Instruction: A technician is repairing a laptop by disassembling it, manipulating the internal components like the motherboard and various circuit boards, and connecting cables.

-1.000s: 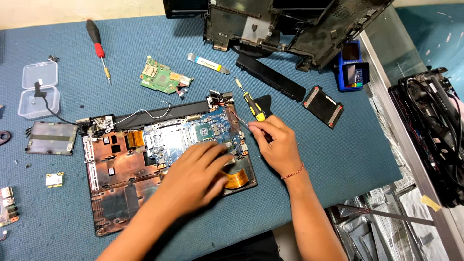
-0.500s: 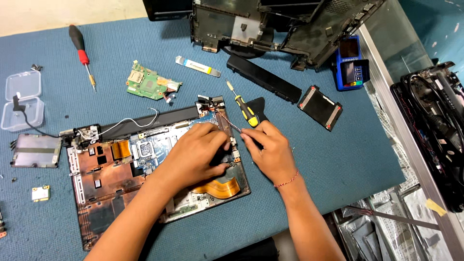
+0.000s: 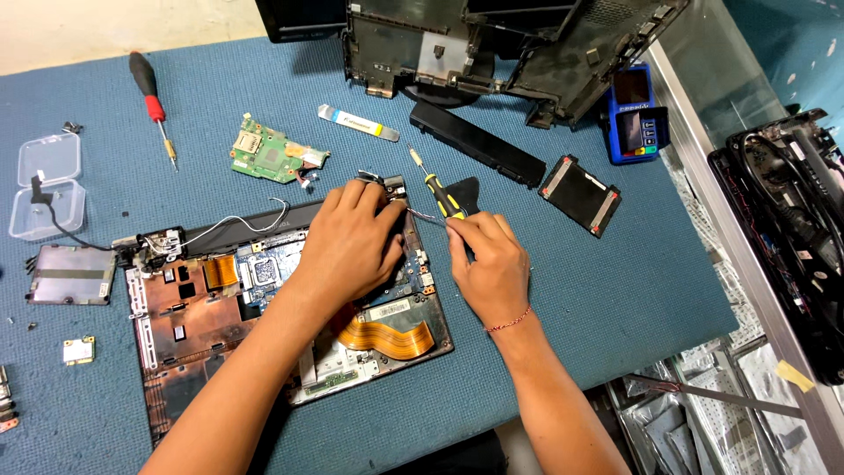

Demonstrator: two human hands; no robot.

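An opened laptop base [image 3: 202,325] with its bare circuit board and an orange flat cable [image 3: 387,334] lies on the blue mat. My left hand [image 3: 352,246] presses on the base's upper right corner, by the hinge. My right hand [image 3: 488,264] sits just right of it, fingertips pinched on a thin grey wire [image 3: 426,216] that runs from that corner. A yellow-and-black screwdriver [image 3: 437,190] lies on the mat just beyond my right fingertips, apart from them.
A green circuit board [image 3: 272,157], a red-and-black screwdriver [image 3: 149,97], a flat pry strip [image 3: 356,123] and a clear plastic box [image 3: 48,185] lie to the left and rear. Black laptop shells [image 3: 492,44], a long black bar [image 3: 479,145], a blue handheld device [image 3: 633,114] and a black drive [image 3: 580,195] are to the right.
My left hand slid from the middle of the board up to the hinge corner. My right hand moved in beside it and pinched the thin wire.
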